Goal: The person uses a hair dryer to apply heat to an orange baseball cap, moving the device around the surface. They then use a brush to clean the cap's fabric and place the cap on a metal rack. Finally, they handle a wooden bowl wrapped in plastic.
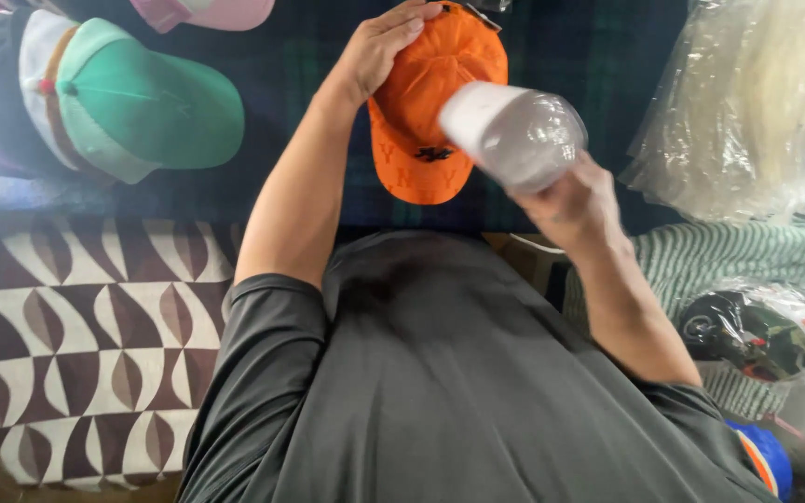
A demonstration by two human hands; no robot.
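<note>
My left hand (pixel 379 47) rests on the crown of an orange baseball cap (pixel 426 121) that lies on a dark plaid cloth (pixel 579 56); its brim points toward me and carries a dark embroidered mark. My right hand (pixel 575 200) grips a clear plastic wrapper with a white rounded form inside (pixel 514 135), held just over the right side of the orange cap. The fingers of the right hand are partly blurred and partly hidden by the wrapper.
A stack of caps, with a green one on top (pixel 142 102), lies at the upper left, and a pink cap (pixel 207 11) at the top edge. Clear plastic bags (pixel 757 102) sit at the right, above wrapped caps (pixel 757 335). A brown-and-white patterned cloth (pixel 76 345) covers the left.
</note>
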